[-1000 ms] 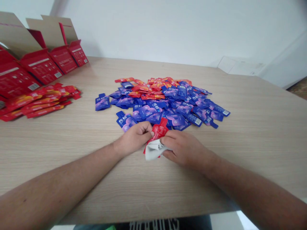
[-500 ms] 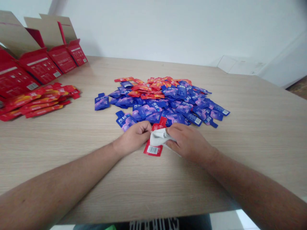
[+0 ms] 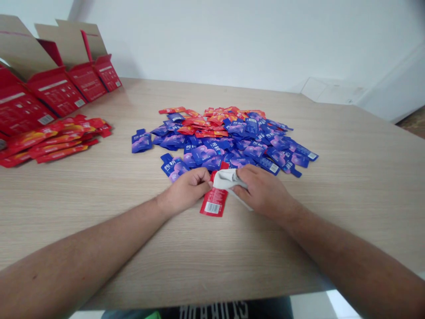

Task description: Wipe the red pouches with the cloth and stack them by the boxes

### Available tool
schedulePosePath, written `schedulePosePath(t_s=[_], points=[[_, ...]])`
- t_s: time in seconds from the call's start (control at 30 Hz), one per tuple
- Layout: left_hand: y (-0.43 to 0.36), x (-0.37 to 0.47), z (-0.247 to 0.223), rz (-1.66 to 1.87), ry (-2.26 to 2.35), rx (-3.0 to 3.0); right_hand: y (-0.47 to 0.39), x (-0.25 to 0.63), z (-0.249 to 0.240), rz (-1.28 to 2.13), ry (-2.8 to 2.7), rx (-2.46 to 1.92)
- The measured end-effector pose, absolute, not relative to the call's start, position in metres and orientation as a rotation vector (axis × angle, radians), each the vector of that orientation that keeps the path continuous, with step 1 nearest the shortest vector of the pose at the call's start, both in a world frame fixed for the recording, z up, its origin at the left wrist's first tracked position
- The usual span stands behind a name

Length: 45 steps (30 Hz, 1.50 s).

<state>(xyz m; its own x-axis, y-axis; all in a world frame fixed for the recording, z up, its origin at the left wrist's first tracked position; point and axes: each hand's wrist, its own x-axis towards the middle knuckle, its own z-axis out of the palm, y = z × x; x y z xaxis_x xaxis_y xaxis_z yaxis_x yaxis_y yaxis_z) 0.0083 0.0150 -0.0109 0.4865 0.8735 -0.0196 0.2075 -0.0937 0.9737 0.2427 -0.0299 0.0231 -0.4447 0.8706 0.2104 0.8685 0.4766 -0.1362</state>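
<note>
A red sachet (image 3: 214, 204) lies on the table in front of me, its barcode end towards me. My left hand (image 3: 191, 188) pinches its left edge between thumb and curled fingers. In my right hand (image 3: 260, 190) is a bunched white cloth (image 3: 226, 178), pressed against the upper part of the sachet and hiding some of it. Just beyond both hands spreads a heap of blue sachets (image 3: 204, 153), with orange-red sachets (image 3: 219, 118) on its far side.
Several open red cardboard boxes (image 3: 56, 91) stand at the back left, flaps up. Before them lies a stack of red sachets (image 3: 63, 137). One blue sachet (image 3: 141, 141) rests apart, left of the heap. A white wall (image 3: 212, 44) borders the table's (image 3: 348, 186) far edge.
The cloth in my right hand has moved slightly up and to the right along the red sachet, uncovering more of its printed lower part. My left hand keeps its hold.
</note>
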Motion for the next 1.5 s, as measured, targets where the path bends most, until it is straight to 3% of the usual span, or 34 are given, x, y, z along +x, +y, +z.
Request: schedulePosePath(t_s=[0.17,0.33,0.53,0.73,0.9,1.1,1.3,1.5], points=[[0.014,0.009,-0.009,0.739,0.929,1.594,-0.037,0.236,0.024,0.1,-2.721,-1.233],[0.015,0.008,-0.011,0.745,0.941,1.598,-0.031,0.242,0.025,0.021,-2.481,-1.506],[0.015,0.008,-0.011,0.741,0.921,1.591,-0.038,0.236,0.024,0.105,-2.714,-1.238],[0.014,0.008,-0.012,0.743,0.935,1.581,-0.029,0.243,0.023,0.011,-2.472,-1.498],[0.014,0.008,-0.009,0.731,0.935,1.597,-0.036,0.237,0.023,0.093,-2.718,-1.226],[0.015,0.008,-0.01,0.733,0.947,1.598,-0.029,0.243,0.023,0.01,-2.484,-1.501],[0.016,0.008,-0.01,0.734,0.934,1.592,-0.039,0.234,0.021,0.097,-2.747,-1.172],[0.016,0.008,-0.013,0.725,0.948,1.562,-0.026,0.246,0.022,0.001,-2.475,-1.493]])
